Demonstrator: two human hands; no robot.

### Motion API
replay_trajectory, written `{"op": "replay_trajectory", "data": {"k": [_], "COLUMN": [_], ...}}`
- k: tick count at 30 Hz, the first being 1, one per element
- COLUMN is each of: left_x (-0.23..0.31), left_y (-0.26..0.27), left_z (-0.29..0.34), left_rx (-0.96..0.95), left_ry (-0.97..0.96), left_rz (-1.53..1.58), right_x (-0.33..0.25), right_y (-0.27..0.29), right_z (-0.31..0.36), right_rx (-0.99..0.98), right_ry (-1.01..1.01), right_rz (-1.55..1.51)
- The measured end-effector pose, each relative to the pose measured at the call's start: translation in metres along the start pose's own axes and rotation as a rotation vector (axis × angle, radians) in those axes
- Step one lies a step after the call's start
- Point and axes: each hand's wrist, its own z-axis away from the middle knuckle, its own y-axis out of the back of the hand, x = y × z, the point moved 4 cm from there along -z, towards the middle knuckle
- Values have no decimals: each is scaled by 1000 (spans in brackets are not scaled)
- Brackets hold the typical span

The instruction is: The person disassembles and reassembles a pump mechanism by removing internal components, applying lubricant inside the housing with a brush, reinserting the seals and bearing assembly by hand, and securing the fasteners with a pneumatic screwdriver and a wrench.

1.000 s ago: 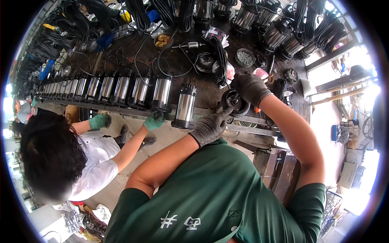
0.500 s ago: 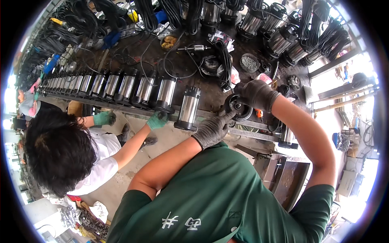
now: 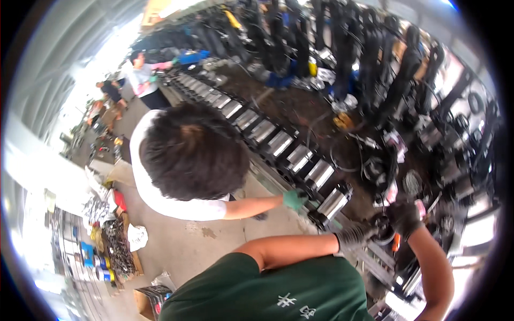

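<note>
In the head view my left hand point(image 3: 353, 237), in a dark grey glove, is closed on the near-left edge of a round black pump part point(image 3: 382, 230). My right hand point(image 3: 405, 218), gloved the same way, is bent over that part's right side with its fingers closed. What its fingertips pinch is hidden and blurred. Just left of my hands stands a steel pump body point(image 3: 333, 204) with black ends, at the bench edge. A co-worker's green-gloved hand point(image 3: 293, 200) reaches beside it, at the neighbouring pump body.
A row of steel pump bodies point(image 3: 262, 130) runs along the edge of the dark bench point(image 3: 286, 107). Coiled black cables point(image 3: 407, 69) crowd its far side. A metal bowl of small parts point(image 3: 412, 183) lies beyond my right hand. The co-worker's head point(image 3: 195, 152) is close on my left.
The view has swung left, so the bench and my hands appear farther right and lower. My hands remain at the round black part. The co-worker's green glove stays near the pump bodies.
</note>
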Motion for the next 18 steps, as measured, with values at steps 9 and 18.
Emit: {"op": "replay_trajectory", "data": {"k": [9, 18], "left_x": [20, 26], "left_y": [19, 8], "left_z": [-7, -16], "left_rx": [70, 114], "left_ry": [102, 64], "left_rz": [-252, -274], "right_x": [-6, -5], "right_y": [42, 36], "right_z": [15, 20], "right_rx": [58, 164], "right_ry": [394, 370], "right_rz": [60, 128]}}
